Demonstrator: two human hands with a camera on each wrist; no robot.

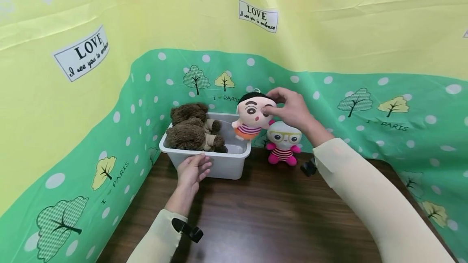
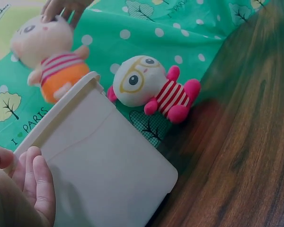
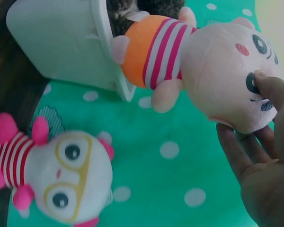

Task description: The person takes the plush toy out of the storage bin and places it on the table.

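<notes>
The head view shows the right hand (image 1: 292, 108) with its thumb and fingers pinching the large round head of a pale pink plush doll with black hair, a pink-and-white striped top and orange shorts (image 1: 252, 121). The doll hangs just left of that hand, upright, above the right end of a pale grey rectangular plastic bin (image 1: 223, 167). Below the right hand, a white-headed plush toy with yellow glasses, a red-and-white striped body and magenta limbs (image 1: 283, 143) sits on the dark brown wood-grain table (image 1: 256, 214). The left hand (image 1: 191, 169) is at the bin's front rim, fingers loosely bent. Just beyond it, inside the bin, lies dark brown furry plush with beige clothing (image 1: 186, 133); I cannot tell whether it is 1 toy or 2.

In the left wrist view, the left hand's thumb and fingers are at the rim; whether they grip or only touch it, I cannot tell. The doll is well beyond that hand.

In the right wrist view, the right thumb presses the doll's face at 1 eye, the other fingers curling against the head's edge. The glasses-wearing toy is well apart from this hand.
</notes>
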